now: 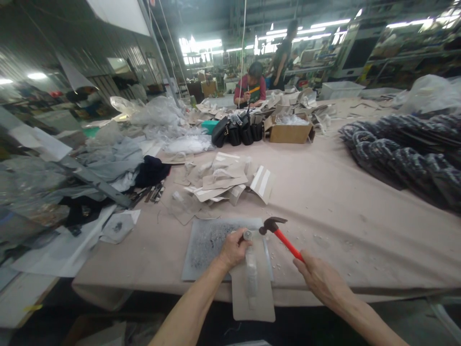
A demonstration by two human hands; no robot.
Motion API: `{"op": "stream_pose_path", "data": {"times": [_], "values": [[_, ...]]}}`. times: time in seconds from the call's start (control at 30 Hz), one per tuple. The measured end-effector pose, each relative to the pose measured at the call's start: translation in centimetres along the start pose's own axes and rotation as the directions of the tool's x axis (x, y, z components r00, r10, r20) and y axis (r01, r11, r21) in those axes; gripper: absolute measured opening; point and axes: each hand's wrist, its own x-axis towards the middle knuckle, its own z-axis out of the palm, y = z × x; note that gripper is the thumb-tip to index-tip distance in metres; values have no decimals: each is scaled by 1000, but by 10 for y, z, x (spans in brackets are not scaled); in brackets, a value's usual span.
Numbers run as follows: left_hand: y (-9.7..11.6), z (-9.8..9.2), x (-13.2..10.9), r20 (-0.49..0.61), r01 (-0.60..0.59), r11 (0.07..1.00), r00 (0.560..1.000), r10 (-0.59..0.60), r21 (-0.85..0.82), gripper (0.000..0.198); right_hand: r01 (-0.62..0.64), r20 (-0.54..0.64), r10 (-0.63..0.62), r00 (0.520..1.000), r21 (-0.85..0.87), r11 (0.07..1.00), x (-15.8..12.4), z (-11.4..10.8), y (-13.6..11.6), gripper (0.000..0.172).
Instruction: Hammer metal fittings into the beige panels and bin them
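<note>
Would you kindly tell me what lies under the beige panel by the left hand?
A grey board lies under the far part of the panel; the surface covered there cannot be seen.

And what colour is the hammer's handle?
Bright red; the hammer's handle shows best in the head view, gripped in the right hand.
</note>
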Motion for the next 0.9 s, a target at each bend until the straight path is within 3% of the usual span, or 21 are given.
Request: {"op": "stream_pose_path", "data": {"times": [0.07, 0.13, 0.2, 0.27, 0.3, 0.37, 0.43, 0.5, 0.57, 0.63, 0.7, 0.8, 0.9], "values": [[0, 0, 1, -3, 1, 1000, 1000, -1, -9, 8, -60, 10, 61, 998, -71, 996, 9, 9, 16, 25], [-2, 0, 1, -8, 6, 1000, 1000, -6, -27, 8, -83, -72, 71, 995, -179, 980, 16, 18, 22, 24], [-3, 0, 1, -7, 21, 998, 1000, -21, -53, 9, -4, -239, -52, 970, -226, 974, 18, 24, 13, 29], [-3, 1, 1, -6, 41, 996, 999, -42, -80, 12, 240, -347, -311, 885, -231, 943, 14, 29, -11, 41], [-3, 1, 0, -9, 48, 994, 999, -49, -93, 13, 396, -338, -457, 822, -237, 887, 11, 31, -26, 46], [-2, 3, 0, -18, 60, 990, 998, -63, -126, 14, 655, -203, -696, 688, -238, 717, 5, 36, -57, 47], [-1, 6, 1, -41, 86, 981, 995, -95, -176, 13, 770, -61, -806, 588, -262, 582, 3, 42, -81, 33], [-2, 8, 4, -80, 135, 957, 984, -160, -255, 13, 793, 5, -836, 548, -322, 517, 3, 47, -96, 18], [-2, 8, 9, -145, 187, 916, 957, -251, -356, 14, 779, 17, -844, 536, -394, 487, 4, 49, -104, 15], [4, 1, 14, -228, 198, 872, 917, -326, -448, 17, 723, -11, -813, 582, -450, 524, 4, 45, -109, 20], [17, -14, 19, -324, 143, 859, 885, -333, -492, 21, 610, -62, -710, 702, -462, 644, 2, 36, -113, 25], [46, -42, 23, -445, -2, 896, 868, -219, -444, 28, 378, -107, -448, 888, -386, 841, 0, 21, -118, 34], [64, -58, 23, -454, -62, 923, 882, -127, -379, 29, 218, -88, -242, 966, -219, 951, -1, 17, -120, 41]]}}
